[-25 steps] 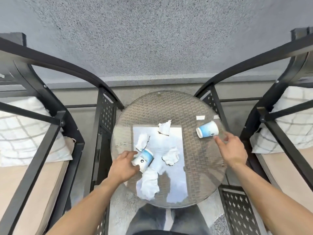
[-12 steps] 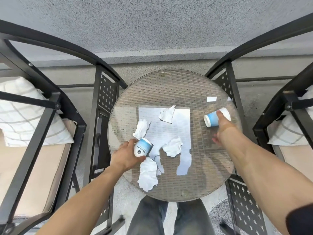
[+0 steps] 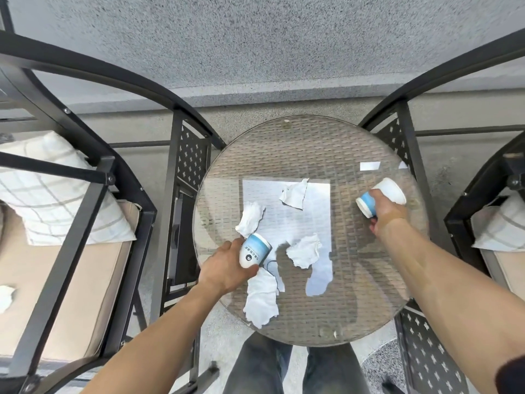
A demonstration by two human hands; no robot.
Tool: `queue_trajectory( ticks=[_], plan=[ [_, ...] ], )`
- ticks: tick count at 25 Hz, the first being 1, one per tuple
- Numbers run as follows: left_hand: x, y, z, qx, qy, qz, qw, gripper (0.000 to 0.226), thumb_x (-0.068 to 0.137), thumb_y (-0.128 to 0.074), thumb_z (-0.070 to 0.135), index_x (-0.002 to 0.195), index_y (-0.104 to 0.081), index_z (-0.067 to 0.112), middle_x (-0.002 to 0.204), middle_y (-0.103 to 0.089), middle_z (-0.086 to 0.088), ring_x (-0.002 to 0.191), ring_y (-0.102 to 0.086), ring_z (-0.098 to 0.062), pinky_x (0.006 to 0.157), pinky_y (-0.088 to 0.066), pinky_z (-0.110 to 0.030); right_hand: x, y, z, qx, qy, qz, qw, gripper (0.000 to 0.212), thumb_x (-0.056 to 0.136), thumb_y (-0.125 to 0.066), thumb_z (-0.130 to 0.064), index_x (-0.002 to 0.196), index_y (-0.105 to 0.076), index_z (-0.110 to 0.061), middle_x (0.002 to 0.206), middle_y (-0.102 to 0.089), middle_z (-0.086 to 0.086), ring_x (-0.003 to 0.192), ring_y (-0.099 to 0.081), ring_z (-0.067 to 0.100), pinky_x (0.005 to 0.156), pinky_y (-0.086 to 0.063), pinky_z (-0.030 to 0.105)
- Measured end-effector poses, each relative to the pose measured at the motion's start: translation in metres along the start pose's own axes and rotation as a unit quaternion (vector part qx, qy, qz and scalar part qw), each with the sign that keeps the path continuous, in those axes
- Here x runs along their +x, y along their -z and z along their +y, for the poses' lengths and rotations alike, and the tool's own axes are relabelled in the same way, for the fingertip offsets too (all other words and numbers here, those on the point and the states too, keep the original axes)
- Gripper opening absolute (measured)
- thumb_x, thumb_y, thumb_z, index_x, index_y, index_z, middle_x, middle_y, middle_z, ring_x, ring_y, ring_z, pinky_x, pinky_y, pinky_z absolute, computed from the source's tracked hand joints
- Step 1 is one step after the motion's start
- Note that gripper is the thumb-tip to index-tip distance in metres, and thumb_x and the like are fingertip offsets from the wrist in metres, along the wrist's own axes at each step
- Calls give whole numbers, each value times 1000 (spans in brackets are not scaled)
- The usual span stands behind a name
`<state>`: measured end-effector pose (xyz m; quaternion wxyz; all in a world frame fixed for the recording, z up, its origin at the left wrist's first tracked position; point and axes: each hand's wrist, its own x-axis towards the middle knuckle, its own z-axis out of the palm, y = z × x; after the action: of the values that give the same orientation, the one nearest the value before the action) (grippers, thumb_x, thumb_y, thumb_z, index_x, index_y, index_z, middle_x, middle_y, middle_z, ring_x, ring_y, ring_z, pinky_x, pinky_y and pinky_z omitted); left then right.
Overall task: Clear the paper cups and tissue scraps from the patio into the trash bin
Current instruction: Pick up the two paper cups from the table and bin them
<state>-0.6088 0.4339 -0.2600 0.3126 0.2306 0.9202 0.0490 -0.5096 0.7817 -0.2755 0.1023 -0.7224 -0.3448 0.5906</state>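
- The left hand [image 3: 227, 267], at lower centre of the frame, has its fingers wrapped round a blue-and-white paper cup [image 3: 254, 250] lying tilted near the left edge of the round glass table [image 3: 309, 143]; whether the cup still touches the glass cannot be told.
- The right hand [image 3: 387, 216], at the right of the frame, grips a second paper cup [image 3: 382, 196] near the table's right edge. Its fingers cover the cup's middle, leaving only the blue band and the white end showing.
- Four torn tissue scraps lie on the glass: one [image 3: 251, 218] just above the left cup, one [image 3: 295, 196] at upper centre, one [image 3: 305, 250] in the middle, and a long one [image 3: 261, 298] just below the left hand, partly under it.
- Bright sky reflections on the glass blur the scraps' edges; two small white patches [image 3: 369, 165] toward the upper right may be paper or glare, which cannot be told.
- A further white scrap [image 3: 5, 297] sits on the chair cushion at the far left, cut off by the frame edge.
- Black metal chairs [image 3: 85, 211] flank the table, each bearing a checked pillow [image 3: 56, 194]; the right one is largely cropped.
- No trash bin appears in view.
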Motion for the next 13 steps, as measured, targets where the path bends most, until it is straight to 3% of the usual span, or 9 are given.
queue_trajectory(
  ticks=[5,10,13],
  plan=[
    [-8,19,8,-47,-15,5,999,73,70,-65,60,132,-39,32,115,-47,3,96,-62,-24,71,-48,-35,-29,14,12,-105,168,-43,979,72,64,-82,-36,122,-45,-13,110,-63,6,100,-61,25,91,-50,42],
    [-25,56,20,-126,-38,22,991,87,54,-66,59,130,-37,28,113,-37,3,94,-57,-23,83,-49,-36,-91,30,14,-145,302,-92,938,60,65,-83,-32,109,-45,-22,100,-63,-2,89,-61,17,77,-45,29],
    [-37,71,23,-155,-68,59,984,76,59,-74,42,121,-33,26,112,-38,2,100,-53,-23,85,-50,-41,-128,37,15,-159,349,-138,913,58,66,-83,-32,110,-44,-26,96,-60,-16,83,-57,-3,65,-41,18]
  ],
)
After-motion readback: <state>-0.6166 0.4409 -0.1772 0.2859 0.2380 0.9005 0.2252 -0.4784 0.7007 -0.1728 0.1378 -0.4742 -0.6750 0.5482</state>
